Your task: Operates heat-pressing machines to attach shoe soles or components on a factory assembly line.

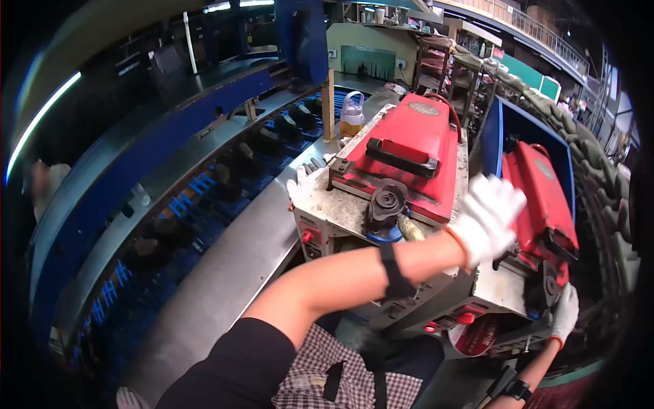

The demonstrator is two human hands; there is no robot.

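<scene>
My left hand [487, 218] wears a white glove with an orange cuff. Its fingers are stretched out, somewhat blurred, and nothing shows in them. It reaches across between two machines with red lids, the nearer red lid [422, 153] and the right-hand red lid [539, 194]. My right hand [565, 315], also gloved, is at the front right corner of the right machine, beside a black ringed part [549, 285]; its grip is hard to make out. A similar black part [387, 203] stands on the front of the left machine, with a pale rounded piece [411, 229] next to it.
On the left runs a long blue conveyor [204, 184] bearing dark pieces, with a metal ledge [204, 286] alongside. Gloves [306, 178] and a jug with amber liquid [351, 117] sit by the left machine. Racks of dark shapes [599, 170] line the right. Another person [49, 184] is far left.
</scene>
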